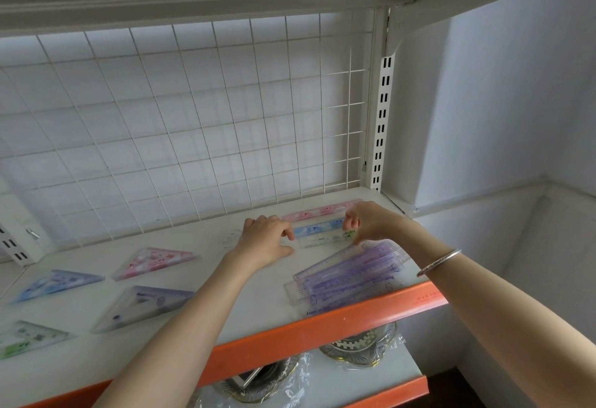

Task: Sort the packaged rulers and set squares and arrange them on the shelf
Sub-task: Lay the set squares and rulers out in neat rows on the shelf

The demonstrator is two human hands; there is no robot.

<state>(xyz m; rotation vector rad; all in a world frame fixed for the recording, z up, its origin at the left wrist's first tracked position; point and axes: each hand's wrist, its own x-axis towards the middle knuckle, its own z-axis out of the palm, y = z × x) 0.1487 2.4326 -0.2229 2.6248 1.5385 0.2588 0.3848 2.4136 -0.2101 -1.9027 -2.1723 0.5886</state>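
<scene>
Near the shelf's (258, 304) back right corner, the left hand (267, 241) and right hand (367, 222) pinch opposite ends of the green packaged ruler (325, 240) with curled fingers (288, 231).

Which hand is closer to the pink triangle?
Left. The left hand holds the green ruler's left end, to the right of the pink triangle and not touching it. The right hand holds the ruler's other end, farther right.

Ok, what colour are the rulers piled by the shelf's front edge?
The rulers are translucent purple; the head view shows it.
</scene>
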